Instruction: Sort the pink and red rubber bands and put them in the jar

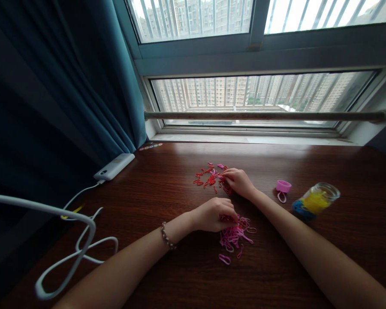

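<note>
Pink rubber bands [233, 238] lie in a loose pile on the dark wooden table [167, 171]. My left hand [215, 214] is over the upper left of this pile, its fingers curled down onto the bands; whatever they pinch is too small to make out. Farther back is a scattered group of red bands [210, 180] with some pink ones among them. At its right edge my right hand [238, 181] has its fingertips drawn together on the bands, and what is between them is hidden.
To the right stand a glass jar [318, 199] with yellow and blue bands, and a pink ring-shaped item [283, 186] with a light pink loop. At left are a white power bank [116, 166], a white cable [83, 253] and a blue curtain [116, 86]. A rail [260, 116] crosses the window.
</note>
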Action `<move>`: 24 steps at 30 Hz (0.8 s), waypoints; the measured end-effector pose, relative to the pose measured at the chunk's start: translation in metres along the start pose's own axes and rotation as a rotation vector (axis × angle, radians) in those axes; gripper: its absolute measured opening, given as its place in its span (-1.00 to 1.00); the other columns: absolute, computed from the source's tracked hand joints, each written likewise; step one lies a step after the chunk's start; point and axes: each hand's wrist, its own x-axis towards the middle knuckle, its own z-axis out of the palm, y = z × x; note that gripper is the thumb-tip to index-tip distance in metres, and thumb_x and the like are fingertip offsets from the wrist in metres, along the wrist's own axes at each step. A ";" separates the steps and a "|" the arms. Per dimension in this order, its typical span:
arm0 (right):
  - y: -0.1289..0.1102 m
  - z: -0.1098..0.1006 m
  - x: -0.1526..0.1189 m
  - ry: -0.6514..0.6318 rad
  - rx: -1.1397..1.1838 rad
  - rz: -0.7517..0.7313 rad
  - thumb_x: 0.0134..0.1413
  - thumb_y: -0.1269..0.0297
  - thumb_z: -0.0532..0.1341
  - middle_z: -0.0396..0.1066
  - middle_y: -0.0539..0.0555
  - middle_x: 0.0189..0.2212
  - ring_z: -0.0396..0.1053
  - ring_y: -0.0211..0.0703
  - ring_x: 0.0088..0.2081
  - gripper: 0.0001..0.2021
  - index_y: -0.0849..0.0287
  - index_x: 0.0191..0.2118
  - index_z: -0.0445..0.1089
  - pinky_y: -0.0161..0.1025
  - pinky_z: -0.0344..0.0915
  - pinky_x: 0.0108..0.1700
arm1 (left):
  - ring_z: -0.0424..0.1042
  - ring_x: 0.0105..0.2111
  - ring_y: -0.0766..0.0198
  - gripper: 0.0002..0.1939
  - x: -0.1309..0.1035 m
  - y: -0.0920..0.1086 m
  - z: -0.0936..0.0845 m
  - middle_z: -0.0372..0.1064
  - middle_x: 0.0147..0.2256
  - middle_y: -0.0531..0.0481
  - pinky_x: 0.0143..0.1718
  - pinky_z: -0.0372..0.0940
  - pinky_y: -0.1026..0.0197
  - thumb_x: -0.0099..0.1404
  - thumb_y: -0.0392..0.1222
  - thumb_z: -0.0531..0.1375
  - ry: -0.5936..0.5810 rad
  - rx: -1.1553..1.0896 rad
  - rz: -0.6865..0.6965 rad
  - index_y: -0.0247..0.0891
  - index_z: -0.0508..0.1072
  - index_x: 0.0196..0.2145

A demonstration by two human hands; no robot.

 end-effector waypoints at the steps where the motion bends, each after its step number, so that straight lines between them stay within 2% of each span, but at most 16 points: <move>1: 0.000 0.000 0.000 0.035 0.049 0.025 0.00 0.45 0.11 0.48 0.06 -0.31 0.41 -0.16 -0.27 -0.79 0.13 -0.35 0.50 -0.25 0.29 -0.15 | 0.31 -0.44 0.29 -0.88 0.000 0.000 0.000 0.38 -0.49 -0.05 -0.33 0.25 0.27 0.16 -0.27 0.13 0.002 0.011 0.005 -0.24 0.47 -0.40; 4: 0.001 -0.002 0.000 0.109 0.134 0.106 -0.05 0.43 0.15 0.48 0.04 -0.41 0.42 -0.17 -0.36 -0.85 0.15 -0.42 0.49 -0.27 0.31 -0.25 | 0.29 -0.45 0.29 -0.87 -0.002 -0.001 -0.001 0.35 -0.48 -0.06 -0.35 0.23 0.27 0.16 -0.23 0.13 0.012 0.050 -0.001 -0.24 0.49 -0.42; 8: 0.003 -0.003 0.000 0.117 0.120 0.155 -0.08 0.45 0.16 0.45 0.00 -0.50 0.39 -0.20 -0.43 -0.87 0.17 -0.46 0.45 -0.31 0.28 -0.33 | 0.28 -0.44 0.30 -0.86 -0.003 -0.002 0.000 0.33 -0.47 -0.06 -0.36 0.21 0.26 0.16 -0.20 0.14 0.022 0.062 -0.011 -0.25 0.48 -0.43; 12: 0.006 -0.001 -0.001 0.106 0.064 0.151 -0.04 0.43 0.16 0.44 0.00 -0.46 0.37 -0.21 -0.41 -0.87 0.16 -0.38 0.45 -0.29 0.27 -0.31 | 0.28 -0.45 0.30 -0.88 -0.003 -0.003 0.000 0.34 -0.48 -0.05 -0.36 0.21 0.26 0.15 -0.19 0.15 0.006 0.070 0.009 -0.25 0.45 -0.48; 15: 0.005 -0.001 -0.001 0.109 -0.061 0.118 -0.02 0.39 0.17 0.43 0.07 -0.34 0.33 -0.14 -0.29 -0.87 0.13 -0.36 0.48 -0.23 0.25 -0.21 | 0.26 -0.46 0.30 -0.85 -0.003 -0.004 0.000 0.33 -0.50 -0.03 -0.37 0.19 0.26 0.15 -0.17 0.15 -0.011 0.095 0.015 -0.26 0.42 -0.51; 18: 0.000 -0.002 -0.002 0.021 -0.152 0.023 0.06 0.34 0.14 0.43 0.05 -0.24 0.27 -0.09 -0.16 -0.84 0.07 -0.33 0.49 -0.17 0.19 -0.10 | 0.27 -0.45 0.31 -0.83 -0.002 -0.004 0.000 0.34 -0.48 -0.03 -0.35 0.19 0.26 0.15 -0.13 0.16 0.000 0.099 0.000 -0.26 0.42 -0.51; 21: -0.006 0.000 -0.003 -0.093 -0.196 -0.035 0.10 0.31 0.12 0.45 0.02 -0.24 0.23 -0.08 -0.10 -0.82 0.04 -0.31 0.48 -0.12 0.13 -0.07 | 0.27 -0.47 0.33 -0.79 -0.002 -0.008 -0.003 0.32 -0.52 -0.01 -0.36 0.19 0.27 0.16 -0.10 0.15 0.022 0.117 -0.006 -0.27 0.40 -0.54; 24: -0.009 0.001 -0.004 -0.101 -0.211 -0.045 0.09 0.33 0.12 0.45 0.04 -0.24 0.23 -0.06 -0.09 -0.83 0.08 -0.32 0.48 -0.09 0.11 -0.05 | 0.26 -0.47 0.32 -0.71 -0.005 -0.020 -0.014 0.29 -0.56 0.00 -0.33 0.19 0.25 0.20 -0.11 0.11 0.122 0.252 -0.055 -0.28 0.35 -0.61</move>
